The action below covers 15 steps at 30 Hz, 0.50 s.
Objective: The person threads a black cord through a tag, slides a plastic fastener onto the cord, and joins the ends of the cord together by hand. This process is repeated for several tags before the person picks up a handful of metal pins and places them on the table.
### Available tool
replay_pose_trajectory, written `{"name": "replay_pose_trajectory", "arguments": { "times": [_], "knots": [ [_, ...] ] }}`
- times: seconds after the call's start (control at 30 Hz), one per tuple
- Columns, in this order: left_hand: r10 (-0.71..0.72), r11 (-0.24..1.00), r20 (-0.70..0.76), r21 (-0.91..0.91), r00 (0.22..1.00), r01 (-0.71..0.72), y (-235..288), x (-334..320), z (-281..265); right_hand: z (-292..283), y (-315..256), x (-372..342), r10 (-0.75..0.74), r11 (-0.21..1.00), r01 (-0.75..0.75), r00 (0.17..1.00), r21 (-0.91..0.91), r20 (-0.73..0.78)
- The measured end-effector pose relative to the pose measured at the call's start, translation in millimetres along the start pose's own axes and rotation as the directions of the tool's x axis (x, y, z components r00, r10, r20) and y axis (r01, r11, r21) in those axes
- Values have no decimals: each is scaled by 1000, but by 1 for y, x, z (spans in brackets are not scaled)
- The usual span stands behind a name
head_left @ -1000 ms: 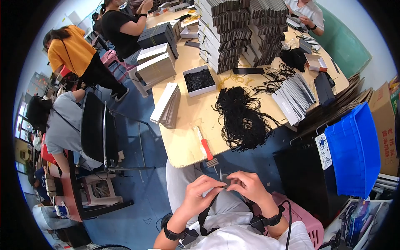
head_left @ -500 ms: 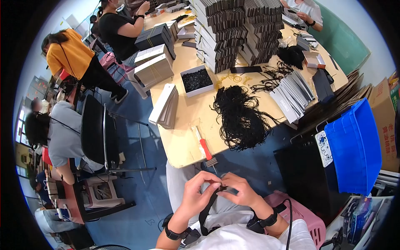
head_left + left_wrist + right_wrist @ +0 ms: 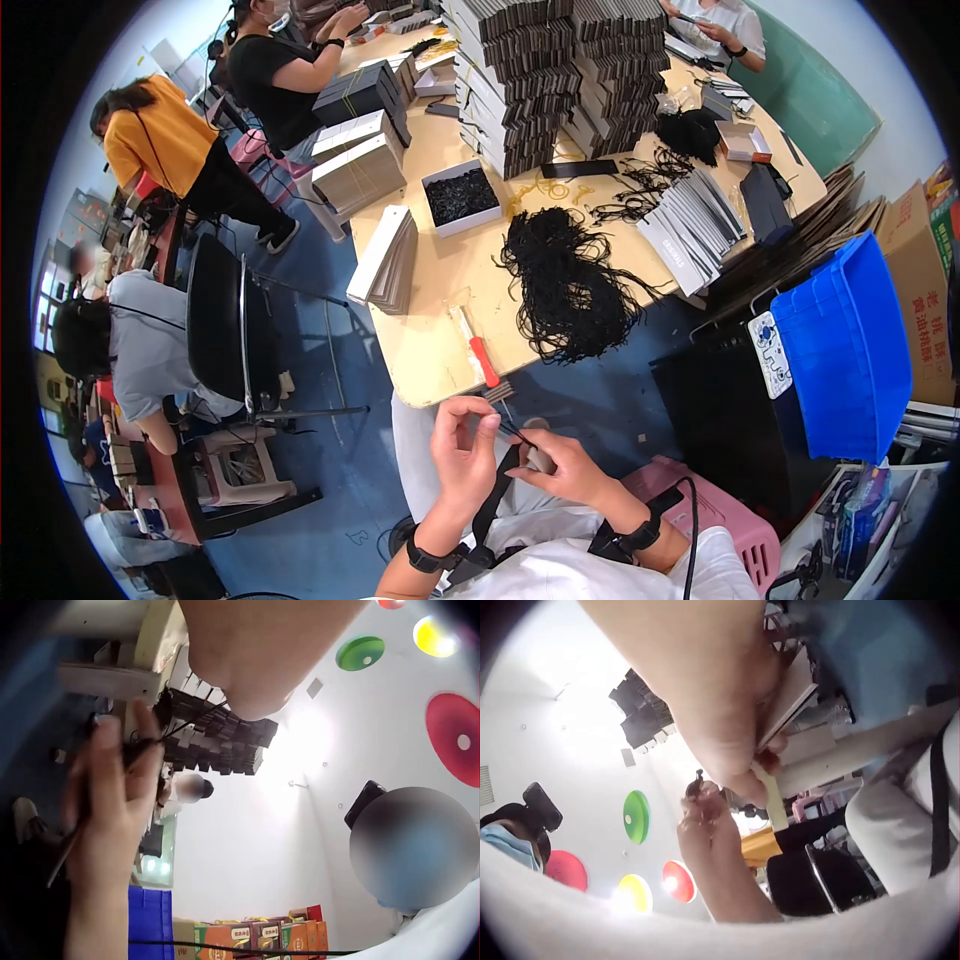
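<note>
In front of the lap, my left hand (image 3: pixel 465 455) pinches a thin black cord (image 3: pixel 512 430) between thumb and forefinger. The right hand (image 3: pixel 562 468) grips the other part of this cord, slightly lower and to the right. Between the hands the cord runs in a straight line in the left wrist view, where the right hand (image 3: pixel 112 802) has a dark length lying across its fingers. A small dark end (image 3: pixel 697 784) shows at the left fingertips in the right wrist view. Just beyond the hands, a red-handled tool (image 3: pixel 483 362) lies at the table edge, its thin metal shaft pointing toward them.
On the table (image 3: pixel 430 350) are a heap of black cords (image 3: pixel 570 290), a white box of small black pieces (image 3: pixel 462 198), white card stacks (image 3: pixel 385 262) and tall dark stacks (image 3: pixel 530 90). A blue bin (image 3: pixel 845 350) stands right. Other people work around the room.
The hands were together at the fingertips; now they are apart, the left one raised and turned more upright, with cord showing between them. The head view has shifted slightly.
</note>
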<state>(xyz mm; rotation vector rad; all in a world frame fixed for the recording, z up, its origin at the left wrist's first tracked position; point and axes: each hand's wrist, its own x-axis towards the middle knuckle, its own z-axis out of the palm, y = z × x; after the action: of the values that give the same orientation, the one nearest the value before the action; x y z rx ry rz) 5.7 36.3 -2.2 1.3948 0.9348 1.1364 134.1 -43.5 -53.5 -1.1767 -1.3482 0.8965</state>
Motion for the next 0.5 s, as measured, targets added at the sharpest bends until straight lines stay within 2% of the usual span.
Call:
{"name": "replay_pose_trajectory", "arguments": {
  "times": [0.03, 0.07, 0.1, 0.2, 0.27, 0.3, 0.37, 0.4, 0.43, 0.5],
  "knots": [
    [-1, 1000, 3, -4, 1000, 1, 0, 2, 0, -7, -11, 4, 115, 986, -102, 989, -130, 96],
    [22, 999, -83, -21, 996, -24, 2, 6, -3, -13, -16, 4, 240, 945, -189, 955, -265, 173],
    [43, 998, -168, -36, 985, -50, 3, 11, -5, -16, -14, 1, 243, 944, -193, 955, -268, 168],
    [13, 1000, -85, 5, 996, -13, -1, 15, -9, -26, -13, -2, 237, 941, -183, 957, -284, 170],
    [16, 1000, -114, 11, 993, -15, -1, 18, -12, -30, -16, -5, 196, 959, -184, 980, -216, 38],
    [23, 1000, -144, 19, 989, -21, -1, 20, -14, -34, -12, -9, 198, 958, -186, 980, -219, 34],
    [16, 1000, -193, 2, 981, -15, -1, 27, -18, -43, -7, -12, 276, 884, -221, 958, -412, 80],
    [5, 1000, -207, -8, 978, -6, 1, 29, -19, -48, -6, -13, 275, 881, -220, 958, -419, 77],
    [7, 1000, -207, -15, 978, -10, 1, 31, -20, -53, -6, -13, 216, 876, -161, 974, -454, 72],
    [-85, 977, -187, -210, 979, 45, 0, 35, -20, -61, -8, -4, 149, 863, -96, 986, -496, 68]
  ]
}}
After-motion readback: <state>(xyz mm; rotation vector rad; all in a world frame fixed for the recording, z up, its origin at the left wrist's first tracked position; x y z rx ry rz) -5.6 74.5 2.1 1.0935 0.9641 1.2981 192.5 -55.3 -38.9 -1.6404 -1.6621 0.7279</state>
